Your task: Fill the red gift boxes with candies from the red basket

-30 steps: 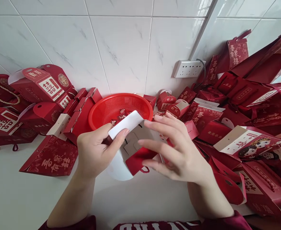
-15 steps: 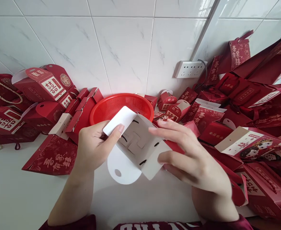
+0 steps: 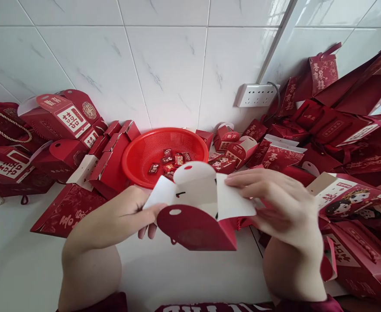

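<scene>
While two hands held it up, one open gift box (image 3: 197, 234): hung above the white desk (image 3: 190, 277), at the near side of the colander, with four flaps spread, two rounded (image 3: 198, 173) and two straight-edged.
Colander: one, red (image 3: 140, 151), its near rim partly covered by the box.
Wrapped candies (image 3: 178, 159): about seven in the colander; others could have been masked by the rear rounded flap.
Power strip: one, white (image 3: 257, 95), with one dark cable (image 3: 279, 97) curving down at its right.
Left hand (image 3: 122, 216): wrist bent inward, grip clamped on the left flap (image 3: 159, 193), thumb on top, two fingertips showing below.
Right hand (image 3: 275, 199): wrist arched, back upward, fingertips laid on the right flap (image 3: 234, 201); the thumb was hard to make out, so whether this grip pinched could not be told.
Sleeves: two, maroon (image 3: 96, 301), cut off by the bottom edge.
Red boxes on the right (image 3: 356, 234): overlapped too much to count; one bore two cartoon figures.
Slanted red box on the left (image 3: 67, 212): one, partly hidden by the left forearm.
</scene>
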A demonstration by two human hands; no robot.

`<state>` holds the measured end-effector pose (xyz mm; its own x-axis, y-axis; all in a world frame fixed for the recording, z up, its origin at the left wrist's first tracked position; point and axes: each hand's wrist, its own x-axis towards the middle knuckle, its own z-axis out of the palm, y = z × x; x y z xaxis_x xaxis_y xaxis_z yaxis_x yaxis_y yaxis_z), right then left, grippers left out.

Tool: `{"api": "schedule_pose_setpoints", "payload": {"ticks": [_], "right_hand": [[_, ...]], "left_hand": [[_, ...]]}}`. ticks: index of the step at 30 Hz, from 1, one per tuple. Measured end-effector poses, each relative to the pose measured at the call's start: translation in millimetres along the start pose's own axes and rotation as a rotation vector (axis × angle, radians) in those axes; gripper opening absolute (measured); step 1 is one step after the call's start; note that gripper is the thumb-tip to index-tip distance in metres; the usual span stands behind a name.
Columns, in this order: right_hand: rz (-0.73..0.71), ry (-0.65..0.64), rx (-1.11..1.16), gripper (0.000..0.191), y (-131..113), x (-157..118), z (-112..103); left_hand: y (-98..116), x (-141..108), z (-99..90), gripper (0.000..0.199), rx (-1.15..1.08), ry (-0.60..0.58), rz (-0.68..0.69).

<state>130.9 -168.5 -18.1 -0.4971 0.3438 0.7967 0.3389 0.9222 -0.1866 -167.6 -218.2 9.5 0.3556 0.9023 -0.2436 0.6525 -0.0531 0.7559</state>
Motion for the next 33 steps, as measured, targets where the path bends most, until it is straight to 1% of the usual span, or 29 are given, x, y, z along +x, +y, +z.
{"api": "schedule_pose_setpoints", "payload": {"ticks": [1,2,3,4,5,7,9,11,13,16,18,20,21,22,24,25,27,28,30,33], "right_hand": [[0.055,-0.158,0.004,0.024,0,0,0],[0.112,-0.314,0.000,0.024,0,-1,1],[0.162,-0.449,-0.015,0.024,0,-2,4],[0.199,-0.552,-0.030,0.024,0,-2,8],[0.224,-0.632,-0.037,0.024,0,-2,13],[0.253,-0.745,-0.036,0.028,1,-3,24],[0.262,-0.833,-0.025,0.034,1,-2,32],[0.269,-0.907,-0.023,0.037,-1,-2,36],[0.272,-0.941,-0.017,0.034,-3,-3,35],[0.259,-0.932,0.040,0.024,-7,-3,34],[0.245,-0.914,0.085,0.021,-9,-2,34],[0.238,-0.863,0.113,0.021,-10,0,37],[0.238,-0.819,0.117,0.021,-10,2,40],[0.236,-0.767,0.119,0.022,-10,4,43],[0.223,-0.669,0.115,0.023,-7,7,49],[0.209,-0.647,0.108,0.021,-5,8,53],[0.197,-0.682,0.084,0.019,-1,8,58],[0.206,-0.728,0.068,0.026,1,7,60],[0.251,-0.821,0.032,0.049,5,3,62],[0.323,-0.885,-0.011,0.073,11,-4,62]], "left_hand": [[0,0,-0.7,0.045,0.115,-0.036,-0.048],[0,1,-1.1,0.048,0.219,-0.047,-0.085],[-2,2,-1.2,0.049,0.296,-0.044,-0.111],[-3,5,-1.1,0.050,0.339,-0.039,-0.128],[-6,8,-0.8,0.049,0.352,-0.028,-0.138],[-11,17,-0.6,0.044,0.339,-0.013,-0.136],[-16,27,-1.2,0.039,0.335,-0.009,-0.107],[-20,34,-2.4,0.038,0.371,0.017,-0.082],[-22,38,-3.3,0.037,0.413,0.057,-0.089],[-19,41,-1.9,0.034,0.396,0.117,-0.097],[-15,42,1.5,0.033,0.378,0.188,-0.033],[-10,45,6.3,0.033,0.398,0.252,0.081],[-9,46,9.1,0.032,0.414,0.252,0.137],[-8,47,11.9,0.032,0.430,0.226,0.178],[-8,49,17.0,0.030,0.455,0.133,0.207],[-9,50,19.0,0.028,0.476,0.089,0.198],[-13,52,21.6,0.027,0.527,0.029,0.153],[-15,53,22.0,0.030,0.547,0.009,0.128],[-19,53,21.1,0.041,0.563,-0.021,0.080],[-21,51,16.7,0.052,0.529,-0.038,0.058]]}}
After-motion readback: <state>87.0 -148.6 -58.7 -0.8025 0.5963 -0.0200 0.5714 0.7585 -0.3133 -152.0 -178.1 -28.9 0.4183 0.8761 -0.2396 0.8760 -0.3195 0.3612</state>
